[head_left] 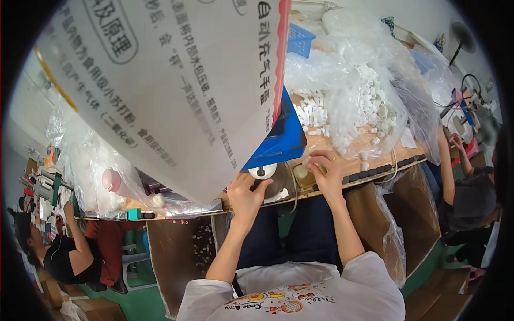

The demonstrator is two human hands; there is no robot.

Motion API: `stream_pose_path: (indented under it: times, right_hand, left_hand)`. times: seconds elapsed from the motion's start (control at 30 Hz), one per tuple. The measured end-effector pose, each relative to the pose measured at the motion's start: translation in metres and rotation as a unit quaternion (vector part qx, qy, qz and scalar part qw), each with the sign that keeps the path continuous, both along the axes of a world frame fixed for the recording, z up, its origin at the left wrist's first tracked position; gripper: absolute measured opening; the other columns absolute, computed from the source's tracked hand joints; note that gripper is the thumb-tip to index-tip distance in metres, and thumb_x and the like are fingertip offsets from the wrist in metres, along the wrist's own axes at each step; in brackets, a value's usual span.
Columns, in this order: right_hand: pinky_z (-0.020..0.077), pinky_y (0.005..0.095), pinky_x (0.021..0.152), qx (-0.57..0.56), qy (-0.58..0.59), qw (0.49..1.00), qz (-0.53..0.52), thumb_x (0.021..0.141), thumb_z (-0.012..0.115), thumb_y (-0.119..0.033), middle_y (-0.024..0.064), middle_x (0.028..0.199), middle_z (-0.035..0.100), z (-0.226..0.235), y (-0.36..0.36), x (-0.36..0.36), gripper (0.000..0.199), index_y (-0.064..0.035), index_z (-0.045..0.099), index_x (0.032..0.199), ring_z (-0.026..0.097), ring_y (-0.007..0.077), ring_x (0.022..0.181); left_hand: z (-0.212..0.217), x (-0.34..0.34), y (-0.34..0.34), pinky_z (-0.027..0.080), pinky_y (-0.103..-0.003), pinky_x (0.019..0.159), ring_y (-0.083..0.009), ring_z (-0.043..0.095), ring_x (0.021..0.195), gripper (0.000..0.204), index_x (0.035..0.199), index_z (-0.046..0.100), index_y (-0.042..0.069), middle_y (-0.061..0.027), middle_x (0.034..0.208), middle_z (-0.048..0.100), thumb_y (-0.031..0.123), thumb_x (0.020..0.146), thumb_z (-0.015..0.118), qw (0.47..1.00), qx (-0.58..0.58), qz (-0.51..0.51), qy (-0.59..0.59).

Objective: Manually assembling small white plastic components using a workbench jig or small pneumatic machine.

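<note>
My left hand (245, 193) rests at the near edge of the wooden workbench (369, 166), its fingers curled around a small white piece beside a white round knob (262, 171). My right hand (323, 170) is closed over a small pale yellowish part (301, 172) on the bench. A large white printed plastic bag (171, 80) hangs close in front of the camera and hides the left half of the bench. Behind my hands sits a blue machine base (281, 140).
Clear bags full of several small white plastic parts (353, 107) pile up behind my right hand. A blue basket (300, 38) stands at the back. One person sits at the left (64, 251), another at the right (471, 192). A pink bottle (113, 182) stands in a bag at the left.
</note>
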State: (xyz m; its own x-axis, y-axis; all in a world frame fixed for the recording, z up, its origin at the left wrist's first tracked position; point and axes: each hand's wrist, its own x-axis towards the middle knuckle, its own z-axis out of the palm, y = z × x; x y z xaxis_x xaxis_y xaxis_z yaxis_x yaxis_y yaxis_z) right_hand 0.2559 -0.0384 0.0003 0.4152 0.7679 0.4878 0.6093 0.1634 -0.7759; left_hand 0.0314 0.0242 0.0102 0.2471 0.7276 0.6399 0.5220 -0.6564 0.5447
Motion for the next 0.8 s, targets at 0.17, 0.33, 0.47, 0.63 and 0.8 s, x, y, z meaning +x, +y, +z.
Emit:
stream_pose_path:
  times: [0.17,0.33,0.47,0.63,0.8]
  right_hand:
    - [0.0517,0.0297,0.081,0.040,0.320,0.940,0.112,0.079,0.074,0.002,0.0102,0.098,0.073,0.026,0.021,-0.058,0.011,-0.0004,0.073,0.090,0.069,0.0201,0.089]
    - [0.0519,0.0389,0.077,0.142,-0.099,0.971,0.164,0.074,0.066,0.006,0.0116,0.100,0.071,0.031,0.032,-0.072,0.026,-0.0007,0.071,0.098,0.065,0.0314,0.090]
    - [0.0520,0.0413,0.079,0.195,-0.218,0.940,0.179,0.071,0.065,0.006,0.0102,0.098,0.069,0.036,0.034,-0.079,0.029,-0.0007,0.069,0.099,0.064,0.0303,0.093]
    - [0.0531,0.0408,0.077,0.062,-0.093,0.977,0.180,0.079,0.066,-0.001,0.0132,0.091,0.069,0.037,0.029,-0.059,0.019,-0.0069,0.072,0.096,0.066,0.0347,0.087]
    - [0.0523,0.0389,0.066,-0.044,0.025,0.999,-0.007,0.085,0.067,-0.013,0.0165,0.084,0.072,0.019,0.057,-0.008,0.015,-0.0035,0.075,0.094,0.069,0.0321,0.075]
  left_hand:
    - [0.027,-0.002,0.002,0.045,-0.037,0.057,-0.0257,0.057,0.060,0.022,0.088,0.076,0.005,-0.0099,0.072,0.067,0.013,0.070,0.085,0.993,-0.118,-0.023,0.010]
    - [0.022,0.002,0.006,0.042,-0.040,0.056,-0.0265,0.055,0.055,0.032,0.069,0.067,-0.003,-0.0127,0.058,0.060,0.017,0.065,0.091,0.987,-0.161,-0.021,-0.002]
    - [0.009,-0.010,0.020,0.042,-0.034,0.049,-0.0226,0.058,0.047,0.030,0.081,0.073,-0.005,-0.0145,0.058,0.063,0.016,0.067,0.090,0.962,-0.230,-0.103,-0.102]
    - [0.019,0.000,0.012,0.038,-0.036,0.048,-0.0210,0.051,0.045,0.045,0.060,0.057,-0.004,-0.0126,0.054,0.059,0.021,0.062,0.094,0.986,-0.160,-0.036,-0.044]
    - [0.008,-0.006,0.023,0.039,-0.035,0.049,-0.0213,0.051,0.048,0.050,0.056,0.050,-0.002,-0.0118,0.056,0.058,0.022,0.066,0.093,0.942,-0.272,-0.143,-0.136]
